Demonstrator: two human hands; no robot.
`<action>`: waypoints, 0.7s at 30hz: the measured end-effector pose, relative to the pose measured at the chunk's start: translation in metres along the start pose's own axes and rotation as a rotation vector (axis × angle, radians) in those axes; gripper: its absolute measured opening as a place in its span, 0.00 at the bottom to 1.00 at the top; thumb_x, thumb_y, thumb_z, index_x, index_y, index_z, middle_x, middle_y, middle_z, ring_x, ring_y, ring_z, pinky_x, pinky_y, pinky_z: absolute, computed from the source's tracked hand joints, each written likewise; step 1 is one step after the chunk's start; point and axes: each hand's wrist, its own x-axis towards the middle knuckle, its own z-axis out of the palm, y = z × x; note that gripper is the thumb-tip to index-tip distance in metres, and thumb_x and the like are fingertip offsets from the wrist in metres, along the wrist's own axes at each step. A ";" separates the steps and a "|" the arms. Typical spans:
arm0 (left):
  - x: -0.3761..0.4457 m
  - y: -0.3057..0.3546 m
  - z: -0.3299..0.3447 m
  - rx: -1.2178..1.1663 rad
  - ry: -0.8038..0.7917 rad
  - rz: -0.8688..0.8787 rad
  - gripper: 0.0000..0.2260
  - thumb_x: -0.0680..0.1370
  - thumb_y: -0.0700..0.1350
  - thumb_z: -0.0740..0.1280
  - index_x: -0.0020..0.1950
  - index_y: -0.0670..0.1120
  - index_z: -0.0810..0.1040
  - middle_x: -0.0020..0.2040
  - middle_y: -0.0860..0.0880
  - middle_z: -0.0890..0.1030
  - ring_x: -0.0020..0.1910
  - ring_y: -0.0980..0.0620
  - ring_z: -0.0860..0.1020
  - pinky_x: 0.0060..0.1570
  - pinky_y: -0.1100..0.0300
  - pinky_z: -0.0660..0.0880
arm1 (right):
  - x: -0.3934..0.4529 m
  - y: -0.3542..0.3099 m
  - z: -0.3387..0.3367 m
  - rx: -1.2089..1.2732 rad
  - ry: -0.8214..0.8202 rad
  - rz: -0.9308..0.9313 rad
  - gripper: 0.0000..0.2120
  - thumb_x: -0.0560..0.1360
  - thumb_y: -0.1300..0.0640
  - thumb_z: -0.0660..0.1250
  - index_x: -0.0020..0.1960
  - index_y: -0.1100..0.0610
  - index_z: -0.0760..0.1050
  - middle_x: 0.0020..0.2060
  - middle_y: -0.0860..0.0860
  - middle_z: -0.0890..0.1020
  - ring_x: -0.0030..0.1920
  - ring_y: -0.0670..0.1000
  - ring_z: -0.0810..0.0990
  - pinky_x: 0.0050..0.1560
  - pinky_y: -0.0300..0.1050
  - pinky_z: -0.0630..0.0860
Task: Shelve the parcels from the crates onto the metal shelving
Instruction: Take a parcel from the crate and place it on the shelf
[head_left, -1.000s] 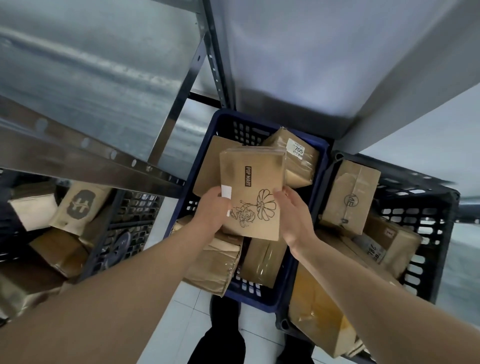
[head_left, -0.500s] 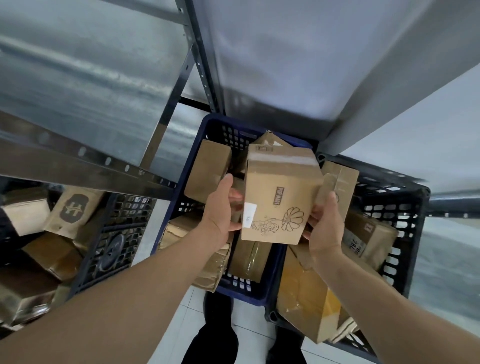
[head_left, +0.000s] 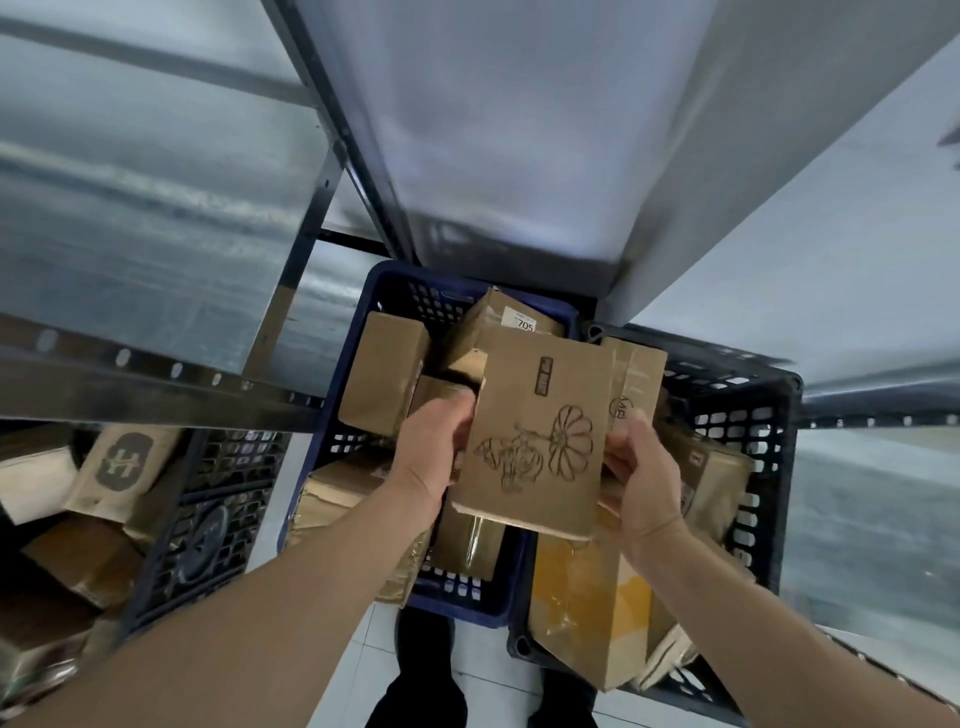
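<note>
- One brown cardboard parcel printed with a flower drawing (head_left: 535, 436) is held at the centre of the frame, above the dark blue plastic crate (head_left: 395, 291).
- The left hand (head_left: 431, 457) grasps its left edge with curled fingers; the right hand (head_left: 641, 478) clasps its right edge the same way.
- The grey metal shelving boards (head_left: 156, 208) in the upper half of the frame show no parcels, so shelving looks barely begun.
- Many boxes remain: in the blue crate, in the black plastic crate (head_left: 753, 415) at the right, and in another dark crate (head_left: 218, 499) at the lower left.
</note>
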 end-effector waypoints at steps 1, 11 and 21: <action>-0.001 -0.003 0.003 0.076 -0.024 0.002 0.11 0.81 0.51 0.62 0.53 0.44 0.76 0.52 0.42 0.82 0.48 0.45 0.79 0.48 0.51 0.74 | 0.001 0.005 -0.003 -0.023 -0.002 0.002 0.18 0.79 0.42 0.62 0.49 0.57 0.77 0.51 0.56 0.86 0.56 0.61 0.83 0.55 0.62 0.80; -0.003 -0.017 0.011 0.090 -0.058 -0.071 0.16 0.82 0.43 0.56 0.68 0.52 0.74 0.60 0.45 0.80 0.55 0.48 0.78 0.45 0.54 0.75 | 0.001 0.030 -0.004 -0.058 -0.090 0.105 0.11 0.83 0.48 0.60 0.57 0.51 0.79 0.50 0.51 0.86 0.53 0.54 0.83 0.53 0.58 0.81; -0.012 -0.022 0.036 0.385 0.002 0.148 0.34 0.74 0.39 0.75 0.75 0.55 0.65 0.72 0.50 0.62 0.64 0.52 0.71 0.63 0.50 0.76 | 0.007 0.034 -0.019 0.070 0.027 0.188 0.37 0.63 0.27 0.65 0.65 0.47 0.77 0.55 0.52 0.86 0.56 0.58 0.84 0.56 0.61 0.81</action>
